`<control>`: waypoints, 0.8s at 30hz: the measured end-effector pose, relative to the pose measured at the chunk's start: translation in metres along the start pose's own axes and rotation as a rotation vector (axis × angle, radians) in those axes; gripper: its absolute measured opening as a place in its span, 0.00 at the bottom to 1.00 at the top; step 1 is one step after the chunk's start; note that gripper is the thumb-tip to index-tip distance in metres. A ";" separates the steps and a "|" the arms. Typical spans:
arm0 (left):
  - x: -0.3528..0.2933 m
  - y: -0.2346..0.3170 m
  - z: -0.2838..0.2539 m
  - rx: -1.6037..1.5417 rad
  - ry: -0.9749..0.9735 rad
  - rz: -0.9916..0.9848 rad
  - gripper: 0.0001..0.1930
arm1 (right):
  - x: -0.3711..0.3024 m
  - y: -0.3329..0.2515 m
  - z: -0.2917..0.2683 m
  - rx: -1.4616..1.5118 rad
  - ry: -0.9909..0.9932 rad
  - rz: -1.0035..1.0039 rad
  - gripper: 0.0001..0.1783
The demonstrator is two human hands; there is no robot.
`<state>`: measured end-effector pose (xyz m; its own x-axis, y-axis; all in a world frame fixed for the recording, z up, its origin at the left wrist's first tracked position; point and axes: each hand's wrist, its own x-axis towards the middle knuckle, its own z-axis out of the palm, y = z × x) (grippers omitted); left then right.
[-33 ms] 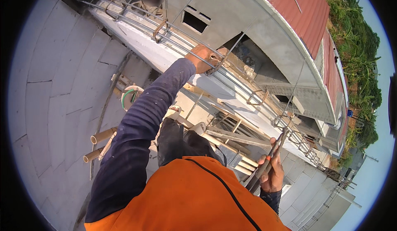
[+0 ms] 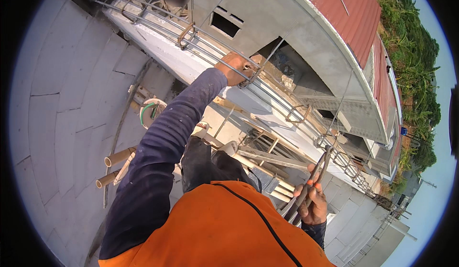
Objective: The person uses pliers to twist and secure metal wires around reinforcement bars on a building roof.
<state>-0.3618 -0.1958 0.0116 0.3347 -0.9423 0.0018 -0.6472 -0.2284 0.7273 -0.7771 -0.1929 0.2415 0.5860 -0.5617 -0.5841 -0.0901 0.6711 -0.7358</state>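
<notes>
The left hand [image 2: 233,69] curls among bars of the rebar cage [image 2: 180,38], its exact hold unclear. The right hand [image 2: 314,206] has fingers bent around pincers [image 2: 323,165]

Outdoor constr. site, bldg work unfin. Signs: exposed rebar cage [image 2: 183,36] w/ bent stirrups, running from btwn 10 & 11 o'clock thru to abt 4; bare lt-grey block wall [image 2: 52,123], joints showing, at 9; bamboo poles [image 2: 122,155] btwn 8 & 9; rough timber plank [image 2: 275,157] nr 4. Grey bldg [image 2: 287,9] at 1, w/ dark unglazed opening [image 2: 224,25] at 12 & red corrugated roof [image 2: 344,13] btwn 1 & 2. Open air confirmed: trees [image 2: 411,42] at 2, blue sky [image 2: 444,128] at 3.
</notes>
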 end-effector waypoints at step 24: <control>0.001 0.002 -0.004 0.061 -0.054 -0.046 0.21 | 0.336 -0.111 0.064 -1.944 -0.470 0.480 0.39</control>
<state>-0.3605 -0.1960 0.0162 0.3285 -0.9420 -0.0684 -0.6732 -0.2844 0.6826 -0.5189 -0.4252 0.1486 0.3494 -0.1811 -0.9193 -0.6358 -0.7665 -0.0906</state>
